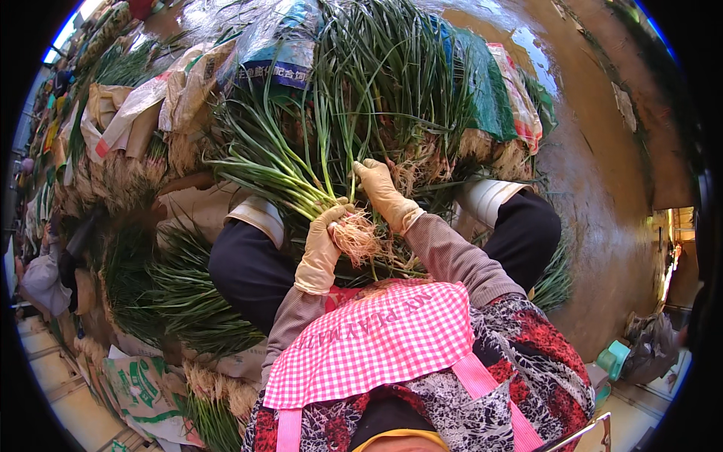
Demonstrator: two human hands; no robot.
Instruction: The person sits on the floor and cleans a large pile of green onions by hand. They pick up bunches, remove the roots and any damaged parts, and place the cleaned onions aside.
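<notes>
My left hand [321, 248], in a pale rubber glove, grips a bunch of green allium stalks [302, 195] low down. I cannot tell whether they are young garlic or scallions. Their tangled pale roots [357, 236] stick out beside that hand, and the leaves fan away to the upper left. My right hand [383, 189], gloved likewise, pinches a single green stalk [353, 183] between thumb and fingers, just above the bunch's roots. Straight ahead lies a large heap of the same plants [390, 73], leaves outward, roots towards me.
Woven plastic sacks [488, 85] cover parts of the heap. More leafy greens [197, 288] lie to my left, beyond my knee [243, 271]. The floor on the right looks wet [599, 186]. Another person [45, 277] is at the far left. A black plastic bag [652, 344] sits lower right.
</notes>
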